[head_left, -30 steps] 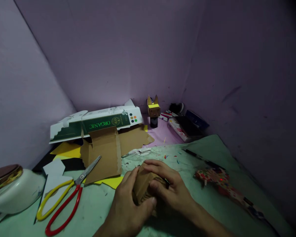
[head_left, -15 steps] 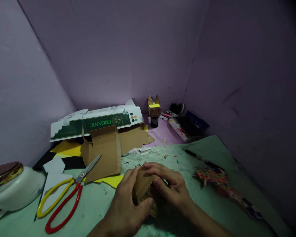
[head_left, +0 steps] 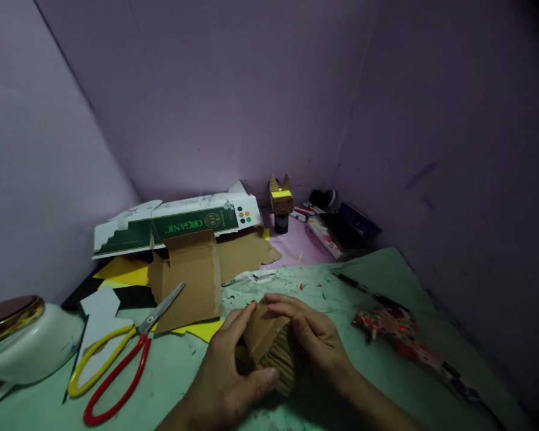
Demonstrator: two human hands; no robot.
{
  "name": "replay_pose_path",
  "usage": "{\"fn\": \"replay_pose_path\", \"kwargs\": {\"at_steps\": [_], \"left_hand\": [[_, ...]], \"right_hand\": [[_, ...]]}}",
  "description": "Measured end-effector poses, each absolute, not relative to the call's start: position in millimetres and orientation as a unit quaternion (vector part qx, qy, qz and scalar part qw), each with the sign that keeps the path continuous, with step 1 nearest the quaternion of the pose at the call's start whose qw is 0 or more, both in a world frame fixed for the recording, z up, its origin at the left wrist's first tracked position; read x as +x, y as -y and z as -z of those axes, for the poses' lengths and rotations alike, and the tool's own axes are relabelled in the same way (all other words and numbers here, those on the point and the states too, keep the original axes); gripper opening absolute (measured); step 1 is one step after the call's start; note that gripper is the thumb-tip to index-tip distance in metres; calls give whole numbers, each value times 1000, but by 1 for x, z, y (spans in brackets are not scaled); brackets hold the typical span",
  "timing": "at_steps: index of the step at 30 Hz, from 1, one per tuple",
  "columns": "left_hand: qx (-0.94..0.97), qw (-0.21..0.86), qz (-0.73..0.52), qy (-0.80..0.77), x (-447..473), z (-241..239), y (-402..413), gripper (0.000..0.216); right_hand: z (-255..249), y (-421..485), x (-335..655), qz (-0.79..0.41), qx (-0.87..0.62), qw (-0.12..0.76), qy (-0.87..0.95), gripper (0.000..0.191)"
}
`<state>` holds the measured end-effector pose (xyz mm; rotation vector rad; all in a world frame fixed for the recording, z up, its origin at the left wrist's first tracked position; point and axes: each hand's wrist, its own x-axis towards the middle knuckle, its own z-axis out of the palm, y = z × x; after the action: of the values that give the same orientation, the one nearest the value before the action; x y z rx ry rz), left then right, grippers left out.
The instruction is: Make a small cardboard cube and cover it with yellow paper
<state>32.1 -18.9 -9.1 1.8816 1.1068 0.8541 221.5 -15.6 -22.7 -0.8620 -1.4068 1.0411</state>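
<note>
Both my hands grip a small brown corrugated cardboard piece point(head_left: 269, 347) low in the middle of the green mat point(head_left: 363, 383). My left hand point(head_left: 227, 374) wraps its left side, with the thumb under the piece and the fingers along its top edge. My right hand point(head_left: 317, 341) presses the right side with fingers curled over the top. The ridged edge of the cardboard faces me.
Scissors point(head_left: 117, 365) with yellow and red handles lie to the left. A patterned glue gun point(head_left: 404, 341) with a red light lies to the right. Behind are flat cardboard point(head_left: 193, 281), an "ORGANIC" box point(head_left: 175, 224), a small cardboard figure point(head_left: 281, 203) and a white rounded object point(head_left: 27, 341).
The cardboard piece has turned in my hands, so its ridged edge shows more. My right fingers have shifted over its top. Nothing else moved.
</note>
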Motion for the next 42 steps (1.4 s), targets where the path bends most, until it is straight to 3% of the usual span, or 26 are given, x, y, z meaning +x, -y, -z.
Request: {"fn": "replay_pose_path", "kwargs": {"at_steps": [6, 9, 14, 16, 19, 22, 24, 26, 33, 37, 42], "left_hand": [[828, 104, -419, -358, 28, 22, 16, 83], [864, 27, -412, -289, 27, 26, 11, 84], [878, -40, -407, -250, 32, 28, 11, 83], [878, -15, -407, -251, 32, 27, 14, 73], [833, 139, -440, -303, 28, 24, 17, 60], [689, 382, -460, -409, 24, 19, 13, 75], [593, 522, -437, -430, 25, 16, 9, 81], [560, 588, -406, -420, 27, 13, 7, 83], [631, 423, -415, -501, 35, 12, 15, 79], [634, 439, -399, -496, 33, 15, 13, 93], [628, 438, -426, -482, 31, 17, 10, 84]], "right_hand": [[31, 8, 221, -588, -391, 609, 362, 64], [28, 6, 216, -692, -329, 564, 307, 66], [10, 12, 214, -765, -235, 522, 293, 56], [5, 13, 221, -772, -267, 503, 284, 62], [4, 11, 233, -702, -361, 499, 357, 89], [5, 11, 236, -658, -379, 470, 451, 108], [6, 13, 233, -662, -346, 444, 494, 109], [8, 16, 230, -641, -330, 430, 544, 105], [19, 14, 223, -607, -372, 459, 532, 104], [12, 10, 223, -572, -372, 475, 556, 80], [6, 14, 220, -575, -356, 475, 563, 71]]}}
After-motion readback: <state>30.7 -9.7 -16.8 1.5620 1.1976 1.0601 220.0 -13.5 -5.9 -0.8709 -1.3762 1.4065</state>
